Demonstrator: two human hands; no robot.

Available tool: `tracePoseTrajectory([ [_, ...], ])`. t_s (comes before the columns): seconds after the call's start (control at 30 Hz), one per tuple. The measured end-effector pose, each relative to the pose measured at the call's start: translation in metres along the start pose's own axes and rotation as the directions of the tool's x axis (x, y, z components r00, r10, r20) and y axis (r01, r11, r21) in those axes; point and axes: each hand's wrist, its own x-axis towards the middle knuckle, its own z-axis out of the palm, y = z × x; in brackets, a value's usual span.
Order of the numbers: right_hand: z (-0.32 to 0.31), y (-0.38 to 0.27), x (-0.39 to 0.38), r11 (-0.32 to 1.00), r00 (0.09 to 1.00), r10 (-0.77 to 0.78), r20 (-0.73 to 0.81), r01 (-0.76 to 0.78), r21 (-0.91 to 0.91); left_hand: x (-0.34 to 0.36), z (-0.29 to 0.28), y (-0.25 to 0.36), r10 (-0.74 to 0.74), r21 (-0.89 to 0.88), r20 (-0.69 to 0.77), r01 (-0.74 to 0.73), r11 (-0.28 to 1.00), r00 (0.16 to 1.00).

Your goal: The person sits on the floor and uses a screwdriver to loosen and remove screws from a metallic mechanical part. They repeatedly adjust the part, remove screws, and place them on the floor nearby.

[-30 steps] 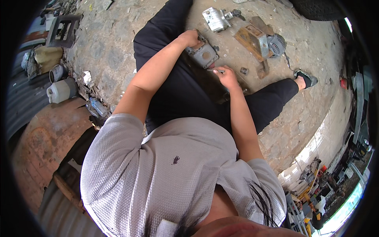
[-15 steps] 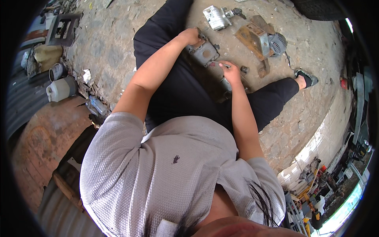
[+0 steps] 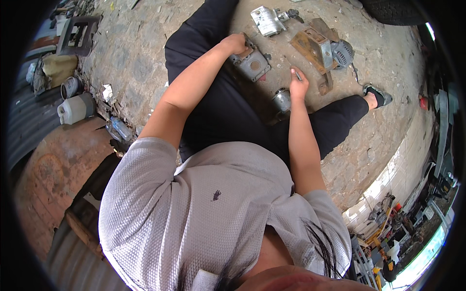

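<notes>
At the upper middle of the frame, the left hand [image 3: 235, 44] is curled over the far end of a grey metal casting [image 3: 254, 63]; how the fingers sit underneath I can't tell from here. The casting lies tilted beside the dark trousers [image 3: 208, 104], a round hole in its face and a bit of reddish material [image 3: 262, 77] at its lower edge.

Right of centre, the right hand [image 3: 298, 88] is closed around a slim tool [image 3: 299, 76] — its thin end points to the upper left, well apart from the casting. Just below and left of that hand stands a round metal canister [image 3: 281, 100], near the person's lap.

Towards the top, a silvery metal block [image 3: 266, 22] lies on the ground [image 3: 141, 63]; to its right sits a rusty frame [image 3: 309, 50] — with a finned round part [image 3: 342, 54] up against it.
</notes>
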Motion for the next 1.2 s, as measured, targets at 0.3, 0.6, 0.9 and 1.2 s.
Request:
tracePoseTrajectory([
  [0.3,0.009,0.0,-0.014,0.986,0.987,0.09,0.132,-0.07,-0.152,0.004,-0.002,0.0,-0.029,-0.013,0.068,0.03,0.999,0.997],
  [0.6,0.015,-0.005,-0.014,0.992,0.993,0.106,0.052,-0.102,-0.078,0.007,0.004,-0.007,-0.024,-0.039,-0.003,0.024,0.999,1.0],
  [0.9,0.016,0.0,-0.014,0.99,0.996,0.036,-0.076,-0.046,-0.132,0.005,-0.001,-0.004,0.017,-0.037,-0.018,-0.018,0.999,1.0],
  [1.2,0.015,-0.001,-0.019,0.98,0.959,0.164,0.231,-0.131,-0.152,0.005,0.001,-0.007,-0.009,-0.041,-0.046,0.007,0.999,0.999],
])
